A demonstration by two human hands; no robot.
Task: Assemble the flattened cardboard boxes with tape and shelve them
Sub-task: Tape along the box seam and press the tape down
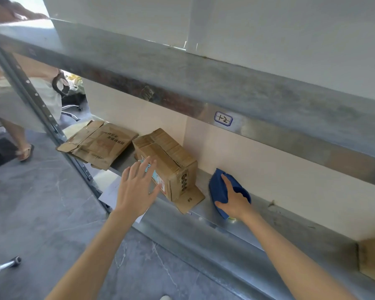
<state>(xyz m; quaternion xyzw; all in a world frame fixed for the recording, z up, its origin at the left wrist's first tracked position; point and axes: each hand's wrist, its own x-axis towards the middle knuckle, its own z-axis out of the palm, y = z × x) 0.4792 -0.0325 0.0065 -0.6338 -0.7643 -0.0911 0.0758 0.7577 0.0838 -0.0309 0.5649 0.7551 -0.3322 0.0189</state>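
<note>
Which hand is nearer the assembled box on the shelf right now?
Left. The left hand is at the box, fingers spread on or just off its labelled front. The right hand is off to its right, apart from it, gripping the blue tape dispenser.

Two boxes (167, 163) (one flattened), maybe one dispenser (218, 186).

Storeroom: galvanized metal shelving (225, 87) with handwritten bin label (223, 119), cardboard boxes (167, 163), grey tile floor (41, 202).
</note>
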